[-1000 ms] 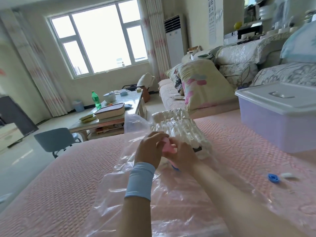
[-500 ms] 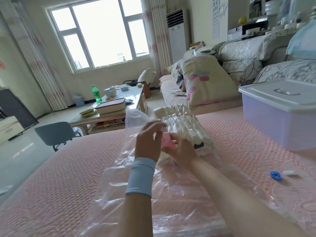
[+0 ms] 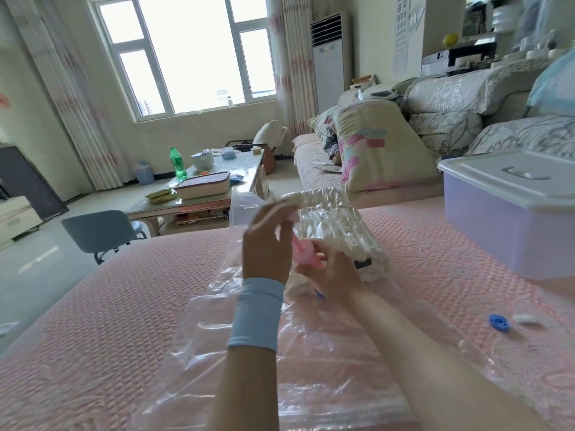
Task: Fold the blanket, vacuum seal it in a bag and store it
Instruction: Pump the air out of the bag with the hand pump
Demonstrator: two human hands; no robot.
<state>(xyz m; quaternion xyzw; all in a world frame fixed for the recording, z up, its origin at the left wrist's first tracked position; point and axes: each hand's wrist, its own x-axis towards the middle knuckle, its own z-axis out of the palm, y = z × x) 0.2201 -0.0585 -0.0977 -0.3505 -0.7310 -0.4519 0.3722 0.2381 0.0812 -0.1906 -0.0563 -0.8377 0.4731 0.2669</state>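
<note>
Surface: a bed [image 3: 109,321] under a pink quilted cover.
Middle: a clear vacuum bag [image 3: 326,368] lay spread flat on the cover, crinkled, reaching from the near edge toward the far side.
Right, far: a lilac storage box [image 3: 510,225] with a white lid stood on the cover.
Right, near: a blue cap [image 3: 499,322] lay just beside a small white piece [image 3: 525,318], near the bag's right edge.

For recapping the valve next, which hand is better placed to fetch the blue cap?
Probably the right hand: the blue cap lies on the bed outside its forearm, while the left hand, up at the pink pump's top, would have to cross that arm.
</note>
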